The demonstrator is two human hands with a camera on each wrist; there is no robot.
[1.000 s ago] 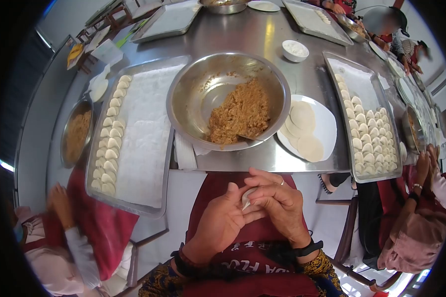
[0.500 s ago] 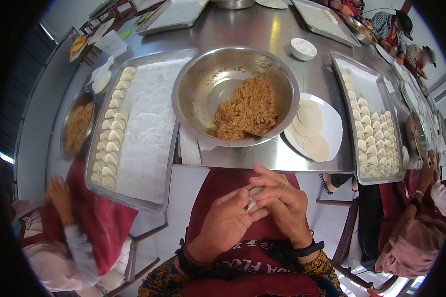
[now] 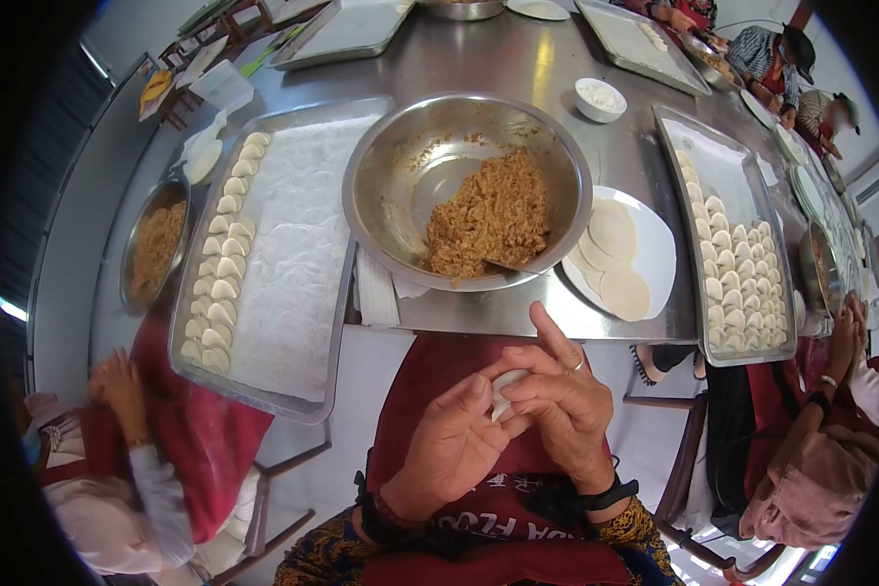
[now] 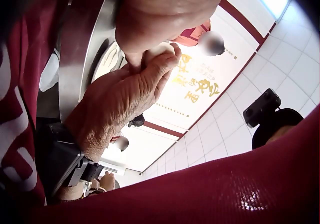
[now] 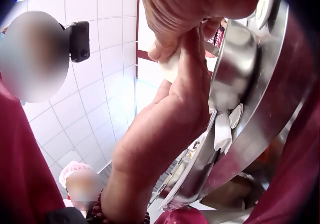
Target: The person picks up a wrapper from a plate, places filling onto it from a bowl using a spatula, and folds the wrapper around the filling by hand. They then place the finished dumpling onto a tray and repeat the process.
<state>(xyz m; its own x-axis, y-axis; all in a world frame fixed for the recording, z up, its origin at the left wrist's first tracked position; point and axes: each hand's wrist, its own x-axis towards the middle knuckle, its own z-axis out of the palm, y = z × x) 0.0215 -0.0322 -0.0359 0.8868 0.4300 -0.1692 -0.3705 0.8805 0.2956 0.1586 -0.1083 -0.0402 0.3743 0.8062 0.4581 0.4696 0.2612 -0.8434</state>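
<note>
A small folded dumpling (image 3: pixel 504 393) is held between both hands above the apron, in front of the table edge. The left hand (image 3: pixel 451 441) pinches its left side with thumb and fingers. From the other side the right hand (image 3: pixel 568 408) grips its edge between thumb and fingers, one finger raised. In the left wrist view the pale dough (image 4: pixel 161 50) shows between the fingertips of the two hands; in the right wrist view the dough (image 5: pixel 171 66) is partly covered by fingers. Beyond the hands stands a steel bowl (image 3: pixel 381 230) with brown filling (image 3: pixel 493 210) and a utensil handle.
A plate (image 3: pixel 662 256) with round wrappers (image 3: pixel 623 293) lies right of the bowl. Trays with rows of dumplings stand at left (image 3: pixel 308 402) and right (image 3: pixel 749 355). A small white bowl (image 3: pixel 600 100) is further back. Other people sit at both sides.
The raised finger of the right hand has straightened upward, and the fingers on the dumpling have shifted slightly. The view moved a little; the dumpling stays between both hands.
</note>
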